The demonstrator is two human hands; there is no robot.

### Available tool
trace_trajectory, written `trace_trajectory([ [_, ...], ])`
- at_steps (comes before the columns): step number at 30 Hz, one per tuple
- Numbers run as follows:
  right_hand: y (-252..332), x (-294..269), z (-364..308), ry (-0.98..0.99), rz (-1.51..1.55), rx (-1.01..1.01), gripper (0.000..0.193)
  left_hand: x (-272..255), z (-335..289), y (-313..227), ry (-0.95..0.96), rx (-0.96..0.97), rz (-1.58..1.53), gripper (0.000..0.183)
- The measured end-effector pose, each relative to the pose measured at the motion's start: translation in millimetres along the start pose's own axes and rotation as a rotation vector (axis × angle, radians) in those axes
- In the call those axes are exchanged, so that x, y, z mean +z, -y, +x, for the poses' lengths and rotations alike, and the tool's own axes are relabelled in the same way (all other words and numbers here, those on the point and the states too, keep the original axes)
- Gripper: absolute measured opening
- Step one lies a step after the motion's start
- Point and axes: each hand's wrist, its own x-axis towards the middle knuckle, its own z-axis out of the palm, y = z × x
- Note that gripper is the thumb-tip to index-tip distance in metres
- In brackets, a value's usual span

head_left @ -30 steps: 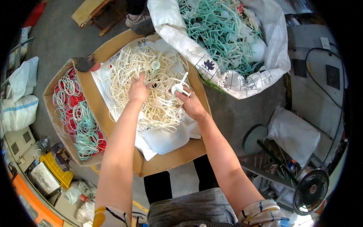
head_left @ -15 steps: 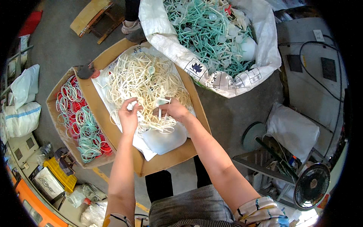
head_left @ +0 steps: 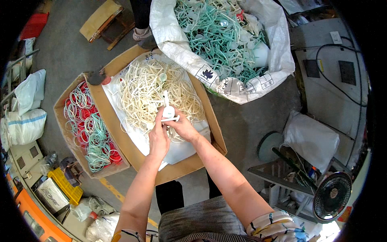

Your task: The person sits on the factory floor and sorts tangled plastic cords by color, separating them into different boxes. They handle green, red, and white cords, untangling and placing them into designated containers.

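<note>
A white plastic piece (head_left: 168, 112) with a round disc and a straight stem is held up between my two hands, over the pile. A thin white rod crosses just below the disc. My left hand (head_left: 159, 137) closes its fingers on the piece from the left. From the other side my right hand (head_left: 182, 127) grips it too, its fingertips partly hidden. Beneath them lies a tangled heap of cream plastic rings and strips (head_left: 155, 82), on a white sheet inside a cardboard box (head_left: 209, 115).
A second carton (head_left: 60, 109) with red, white and green rings adjoins on the left. Beyond, a large white woven sack (head_left: 171, 36) holds green plastic sprues. A wooden stool (head_left: 98, 20) and a person's shoe (head_left: 141, 34) are at the back; a black fan (head_left: 332, 197) stands right.
My hands, apart over the heap before, have come together. The left moved right and toward me, and the white piece is now held between both hands.
</note>
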Motion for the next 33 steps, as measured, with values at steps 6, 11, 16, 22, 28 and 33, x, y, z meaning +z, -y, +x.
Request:
trace_trajectory([
  [6,24,-8,10,-0.059,0.831,-0.014,0.03,-13,3,-14,-0.15,0.153,-0.071,0.065],
  [11,28,-14,8,0.057,1.041,-0.028,0.033,-24,11,3,0.177,-0.253,-0.731,0.05],
  [16,30,-22,1,0.14,1.25,0.096,0.033,-27,28,-2,-0.123,-0.221,-1.077,0.022],
  [22,49,-18,-2,-0.065,1.095,0.048,0.034,-16,29,18,-0.103,-0.542,-1.086,0.025],
  [28,195,-84,-22,-0.45,0.513,-0.393,0.024,0,27,67,0.036,-0.587,-0.66,0.026],
  [33,228,-216,16,-0.962,-0.249,-0.415,0.051,63,96,108,0.076,-0.101,0.027,0.036],
])
